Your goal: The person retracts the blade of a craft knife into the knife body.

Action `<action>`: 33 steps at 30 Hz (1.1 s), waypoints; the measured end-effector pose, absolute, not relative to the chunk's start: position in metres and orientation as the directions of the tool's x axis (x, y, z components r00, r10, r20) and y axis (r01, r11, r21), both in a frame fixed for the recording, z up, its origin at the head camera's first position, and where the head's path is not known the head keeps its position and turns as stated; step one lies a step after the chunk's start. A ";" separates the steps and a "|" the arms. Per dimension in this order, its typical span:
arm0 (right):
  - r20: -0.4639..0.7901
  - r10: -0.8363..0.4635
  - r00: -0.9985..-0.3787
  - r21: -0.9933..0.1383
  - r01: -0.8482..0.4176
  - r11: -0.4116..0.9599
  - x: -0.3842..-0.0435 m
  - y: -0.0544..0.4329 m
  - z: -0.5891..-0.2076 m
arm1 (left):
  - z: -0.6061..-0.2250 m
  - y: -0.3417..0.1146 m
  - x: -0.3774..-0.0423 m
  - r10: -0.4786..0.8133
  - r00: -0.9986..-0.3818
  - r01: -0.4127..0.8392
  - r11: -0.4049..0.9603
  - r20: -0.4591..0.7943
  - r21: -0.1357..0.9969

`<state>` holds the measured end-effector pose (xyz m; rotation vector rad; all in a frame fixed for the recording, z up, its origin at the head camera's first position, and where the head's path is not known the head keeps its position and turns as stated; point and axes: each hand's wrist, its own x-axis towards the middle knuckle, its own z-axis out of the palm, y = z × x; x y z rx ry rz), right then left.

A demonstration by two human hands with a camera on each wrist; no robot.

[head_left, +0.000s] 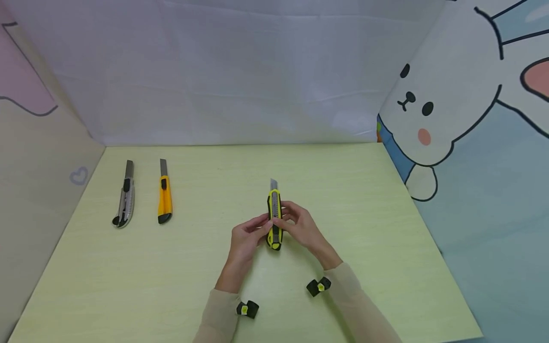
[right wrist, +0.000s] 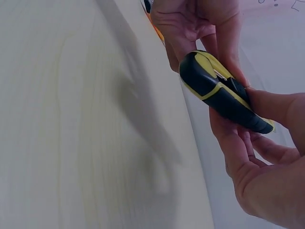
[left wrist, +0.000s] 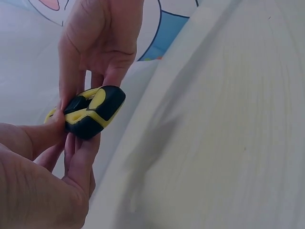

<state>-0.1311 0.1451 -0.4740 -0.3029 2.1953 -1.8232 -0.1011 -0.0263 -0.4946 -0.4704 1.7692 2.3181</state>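
Between both hands is a yellow and black utility knife [head_left: 275, 214], its blade out and pointing away from me in the head view. My left hand [head_left: 247, 239] pinches it from the left, thumb on its top face. From the right, my right hand [head_left: 303, 229] grips the same knife with the thumb near the slider and fingers underneath. The rounded black butt of the knife [left wrist: 102, 107] faces the left wrist camera. In the right wrist view, the knife [right wrist: 219, 93] is held above the table, casting a shadow on it.
At the left of the pale table [head_left: 343, 190] lie a silver and black utility knife [head_left: 126, 197] and an orange one with a black end [head_left: 165, 200], both blades out. A white cloth wall [head_left: 236, 81] rises behind; printed cartoon panels flank the sides.
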 end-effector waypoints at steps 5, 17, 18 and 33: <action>-0.075 -0.348 -0.935 -0.985 0.015 0.173 -0.131 0.146 -0.475 | -0.496 -0.027 -0.102 -0.032 -0.918 -0.367 -0.316 -0.396 0.875; -0.077 -0.395 -0.916 -0.980 -0.002 0.197 -0.132 0.150 -0.474 | -0.497 -0.030 -0.101 0.028 -0.894 -0.422 -0.390 -0.447 0.819; -0.078 -0.399 -0.914 -0.980 -0.003 0.199 -0.132 0.150 -0.474 | -0.497 -0.031 -0.101 0.033 -0.894 -0.423 -0.392 -0.447 0.817; -0.088 -0.430 -0.898 -0.977 -0.006 0.212 -0.130 0.151 -0.476 | -0.496 -0.033 -0.102 0.017 -0.902 -0.411 -0.342 -0.431 0.845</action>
